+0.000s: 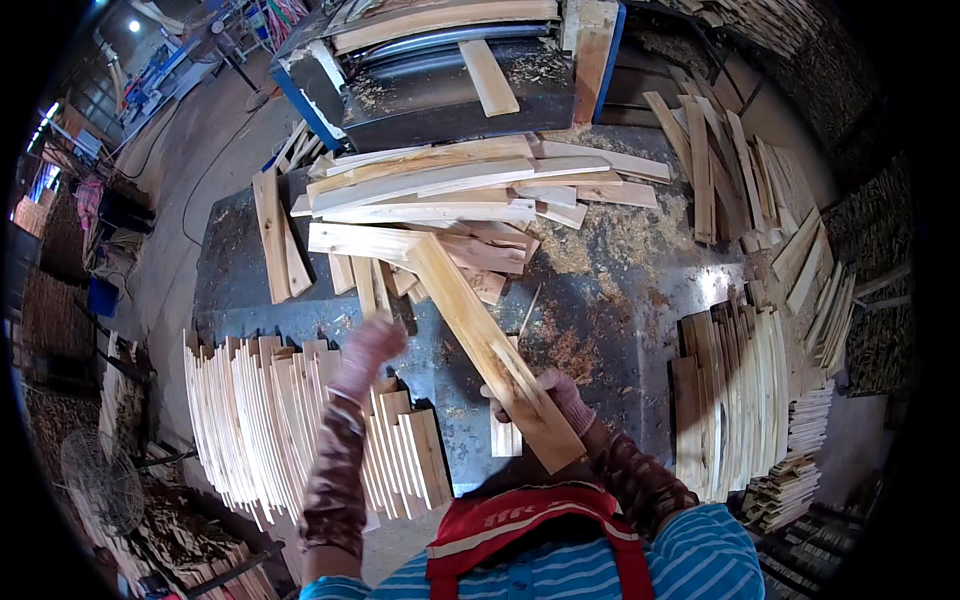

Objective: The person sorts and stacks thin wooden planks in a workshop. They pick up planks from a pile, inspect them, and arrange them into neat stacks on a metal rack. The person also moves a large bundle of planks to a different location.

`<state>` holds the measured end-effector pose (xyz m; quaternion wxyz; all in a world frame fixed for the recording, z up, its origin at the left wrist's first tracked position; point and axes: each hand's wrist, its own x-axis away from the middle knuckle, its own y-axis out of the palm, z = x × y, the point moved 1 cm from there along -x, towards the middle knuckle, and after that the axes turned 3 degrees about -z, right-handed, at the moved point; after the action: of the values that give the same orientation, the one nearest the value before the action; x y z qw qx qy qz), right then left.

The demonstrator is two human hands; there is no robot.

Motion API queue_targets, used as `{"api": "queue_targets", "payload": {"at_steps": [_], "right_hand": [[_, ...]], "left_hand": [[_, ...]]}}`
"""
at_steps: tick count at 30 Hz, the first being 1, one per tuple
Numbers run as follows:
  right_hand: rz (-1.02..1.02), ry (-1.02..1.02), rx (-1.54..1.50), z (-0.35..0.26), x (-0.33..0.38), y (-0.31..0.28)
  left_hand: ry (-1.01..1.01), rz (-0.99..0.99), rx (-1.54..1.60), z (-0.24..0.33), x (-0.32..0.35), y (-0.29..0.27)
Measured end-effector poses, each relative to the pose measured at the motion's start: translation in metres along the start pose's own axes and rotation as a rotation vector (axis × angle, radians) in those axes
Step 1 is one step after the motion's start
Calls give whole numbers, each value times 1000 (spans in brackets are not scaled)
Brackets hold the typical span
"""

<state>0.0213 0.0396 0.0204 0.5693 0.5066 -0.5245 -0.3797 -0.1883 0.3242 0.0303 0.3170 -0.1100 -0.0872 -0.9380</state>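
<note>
My right hand (567,397), gloved, grips a long wooden board (485,345) near its close end. The board slants away to the far left, with brown streaks along its face. Its far end overlaps a pile of loose boards (430,185) on the dark metal table (620,330). My left hand (372,350), also gloved, is in the air away from that board, above the near ends of several loose pieces. Motion blurs its fingers. Under the held board, a short pale board (505,438) is partly hidden.
A row of boards on edge (265,420) lines the table's left front; another stack (735,395) stands at right. Beyond the pile is a machine with a roller (450,50), a board (488,80) sticking out of it. Wood shavings (575,350) litter the table. A fan (100,480) stands lower left.
</note>
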Motion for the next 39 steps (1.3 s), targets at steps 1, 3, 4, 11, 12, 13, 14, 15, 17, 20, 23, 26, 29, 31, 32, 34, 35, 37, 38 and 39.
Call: {"api": "queue_targets", "payload": {"at_steps": [1,3,4,11,12,13,14,15,17,20,23,26,29,31,32,34,35,37,38,39], "right_hand": [[19,-1,21,-1,-2,6],[32,21,31,-2,-8,7],[25,44,19,-2,-10,5],[321,-17,693,11,-4,-55],[410,-49,851,19,-2,-67],[387,-244,900,29,-3,-55],[476,-325,955,37,-1,-53],[566,-408,1008,45,3,-53],[692,-496,1287,50,9,-50],[966,-596,1601,50,35,-80],[1116,-251,1858,65,35,-102],[971,-111,2055,53,12,-90],[817,-382,2213,-1,-35,-88],[809,-409,2198,-55,-95,-57],[731,-482,2283,-83,-122,-42],[737,-506,2744,-124,-173,-42],[742,-434,2791,-145,-197,-50],[713,-43,2761,-170,-221,-35],[691,147,2736,-177,-225,-22],[654,197,2705,-178,-225,-9]], "left_hand": [[-232,54,338,-8,11,33],[-269,-29,414,-11,26,91],[-271,-101,531,-22,25,107],[-210,115,671,-77,13,157],[-244,129,631,-86,10,155],[-385,95,429,-90,7,151],[-290,213,355,-97,5,143],[-194,329,280,-103,2,136],[58,597,213,-127,-10,91],[-215,774,-581,-64,-37,59],[-313,949,-837,-81,-52,4],[-375,844,-420,-129,-56,-62],[-429,608,98,-141,-63,-75],[-374,489,243,-133,-59,-76],[-366,460,249,-126,-57,-73],[-338,408,254,-102,-59,-62],[-309,399,273,-86,-62,-50],[-298,377,261,-58,-61,-33],[-291,398,265,-47,-60,-25],[-237,413,318,-35,-55,-20]]}}
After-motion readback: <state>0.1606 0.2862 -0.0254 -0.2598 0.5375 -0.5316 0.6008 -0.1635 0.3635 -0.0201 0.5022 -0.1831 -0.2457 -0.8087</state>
